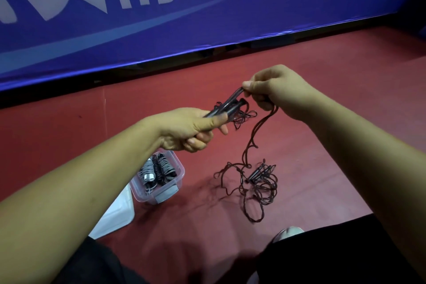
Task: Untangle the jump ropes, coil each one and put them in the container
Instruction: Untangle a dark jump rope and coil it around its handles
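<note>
My left hand grips the dark handles of a jump rope, which point up and to the right. My right hand pinches that rope's cord just past the handle tips. The dark cord hangs from my right hand down to the red floor. There it runs into a tangled pile of dark rope with more handles. A clear plastic container stands on the floor under my left forearm, holding several coiled ropes in grey and black.
A white lid lies on the floor beside the container. A blue banner with white lettering runs along the far side. My knees in dark trousers fill the bottom edge, with a shoe tip showing.
</note>
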Motion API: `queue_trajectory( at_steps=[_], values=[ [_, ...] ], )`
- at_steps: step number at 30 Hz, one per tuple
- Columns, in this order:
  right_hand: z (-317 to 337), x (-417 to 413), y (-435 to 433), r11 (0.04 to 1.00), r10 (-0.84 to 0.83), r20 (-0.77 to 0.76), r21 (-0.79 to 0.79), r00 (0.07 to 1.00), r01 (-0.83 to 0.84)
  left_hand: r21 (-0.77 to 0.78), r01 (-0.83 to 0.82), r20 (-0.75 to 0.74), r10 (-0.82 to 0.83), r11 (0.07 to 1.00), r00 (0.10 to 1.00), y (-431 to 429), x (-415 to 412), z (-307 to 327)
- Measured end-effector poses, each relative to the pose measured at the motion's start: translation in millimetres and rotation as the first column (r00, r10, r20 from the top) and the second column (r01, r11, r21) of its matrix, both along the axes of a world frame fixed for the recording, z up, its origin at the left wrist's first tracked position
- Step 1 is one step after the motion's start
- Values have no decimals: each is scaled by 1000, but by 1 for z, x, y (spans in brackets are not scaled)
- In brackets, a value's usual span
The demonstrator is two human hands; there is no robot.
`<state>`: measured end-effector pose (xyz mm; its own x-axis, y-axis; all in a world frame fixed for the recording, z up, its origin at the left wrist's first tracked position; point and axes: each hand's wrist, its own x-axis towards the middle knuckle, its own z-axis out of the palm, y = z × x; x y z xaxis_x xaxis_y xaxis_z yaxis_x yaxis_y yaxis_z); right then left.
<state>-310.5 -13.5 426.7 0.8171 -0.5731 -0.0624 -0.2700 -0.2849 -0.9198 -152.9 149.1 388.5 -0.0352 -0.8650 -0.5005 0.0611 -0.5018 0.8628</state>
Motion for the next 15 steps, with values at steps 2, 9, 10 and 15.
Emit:
queue_trajectory(
  at_steps=[2,9,10,15],
  values=[
    [-1,0,-1,987,2,-57,-160,998,-11,34,80,101,-84,996,991,1,-2,2],
    [-16,3,-7,993,78,-82,-87,994,-85,-79,162,68,-157,984,985,4,-2,9],
    [-19,4,-8,996,90,-74,-15,993,-91,-128,86,35,-82,988,996,4,0,9],
    [-27,10,-4,957,210,-126,231,969,-177,-210,-382,-115,365,900,924,-4,18,15]
  ],
)
